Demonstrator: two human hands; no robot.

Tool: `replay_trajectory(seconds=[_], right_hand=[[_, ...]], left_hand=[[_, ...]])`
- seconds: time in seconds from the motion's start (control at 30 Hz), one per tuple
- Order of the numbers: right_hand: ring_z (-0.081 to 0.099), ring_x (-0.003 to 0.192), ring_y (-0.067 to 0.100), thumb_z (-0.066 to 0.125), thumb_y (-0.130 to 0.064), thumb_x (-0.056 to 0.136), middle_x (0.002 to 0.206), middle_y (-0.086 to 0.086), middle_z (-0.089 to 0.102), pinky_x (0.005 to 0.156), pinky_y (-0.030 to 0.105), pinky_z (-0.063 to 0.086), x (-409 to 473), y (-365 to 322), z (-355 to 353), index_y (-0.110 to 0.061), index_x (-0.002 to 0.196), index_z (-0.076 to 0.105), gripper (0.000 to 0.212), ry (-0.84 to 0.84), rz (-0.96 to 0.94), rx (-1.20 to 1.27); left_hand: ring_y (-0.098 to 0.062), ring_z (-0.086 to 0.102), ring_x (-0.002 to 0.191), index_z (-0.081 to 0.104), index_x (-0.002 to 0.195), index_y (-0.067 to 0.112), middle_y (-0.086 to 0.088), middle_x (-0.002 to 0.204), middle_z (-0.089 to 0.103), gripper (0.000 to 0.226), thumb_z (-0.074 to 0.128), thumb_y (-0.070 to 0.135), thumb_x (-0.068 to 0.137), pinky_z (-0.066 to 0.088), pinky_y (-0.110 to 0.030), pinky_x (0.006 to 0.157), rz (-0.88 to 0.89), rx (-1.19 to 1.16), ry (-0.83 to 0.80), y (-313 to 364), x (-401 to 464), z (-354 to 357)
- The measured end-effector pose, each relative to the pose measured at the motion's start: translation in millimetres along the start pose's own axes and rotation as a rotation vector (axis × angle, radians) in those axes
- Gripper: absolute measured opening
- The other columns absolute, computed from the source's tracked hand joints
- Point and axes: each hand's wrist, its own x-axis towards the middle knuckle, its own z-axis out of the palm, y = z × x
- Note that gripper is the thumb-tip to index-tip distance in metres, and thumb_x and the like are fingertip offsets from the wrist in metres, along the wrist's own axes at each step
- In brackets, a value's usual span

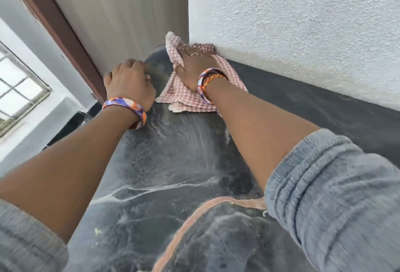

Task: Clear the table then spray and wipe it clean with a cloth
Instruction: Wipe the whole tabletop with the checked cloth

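- The fingers of the right hand lie flat and a bit spread on the cloth, and they press it down on the table
- The thumb sticks out to the side and lies on the cloth too
- The left hand has curled fingers and rests on the far round edge of the table; I cannot tell if it holds the edge or just leans there
- The cloth is pink and checked, bunched at the top, and it sits in the far corner where the table meets the wall
- I think this is the wiping step, since nothing else lies on the dark top that I can see
- White smears and streaks show on the top near the person, so that part looks not yet wiped
- The next move needs a firm flat push, and a pull back toward the body over the smears
- The wall blocks the right side and the far side, and the cloth touches it
- The round edge drops off on the left, next to a door
- The open room is near the person, between the two arms
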Motion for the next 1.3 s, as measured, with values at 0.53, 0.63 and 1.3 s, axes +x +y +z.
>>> replay_trajectory(seconds=[0.53,0.63,1.3], right_hand=[[0.027,0.143,0.023,0.033,-0.04,0.099,0.153,0.009,0.033,0.116,0.033,0.019,45.4,-52.8,0.6,-0.015,0.144,0.037,0.052,-0.072,-0.2,0.0],[0.015,0.147,0.018,0.029,-0.045,0.1,0.158,0.006,0.023,0.118,0.033,0.01,22.4,-66.0,6.9,-0.019,0.148,0.028,0.055,-0.121,-0.252,0.017],[0.0,0.149,0.022,0.021,-0.065,0.092,0.161,-0.008,0.005,0.111,0.063,-0.005,-246.3,5.8,4.1,-0.04,0.149,0.011,0.063,-0.03,0.38,0.024]], left_hand=[[-0.046,0.049,0.114,0.052,0.112,0.0,-0.028,0.121,0.056,0.035,0.033,0.023,0.095,0.038,-0.046,0.096,-0.232,-0.071,-0.118,-38.7,12.5,-4.6],[-0.045,0.054,0.107,0.057,0.106,-0.004,-0.03,0.115,0.058,0.031,0.039,0.014,0.09,0.043,-0.048,0.097,-0.29,-0.13,-0.137,-41.7,2.3,-15.1],[-0.037,0.028,0.136,0.048,0.126,0.007,-0.019,0.152,0.023,0.035,0.041,0.013,0.092,0.021,-0.049,0.11,0.183,-0.044,-0.203,46.8,-165.5,-45.8]])
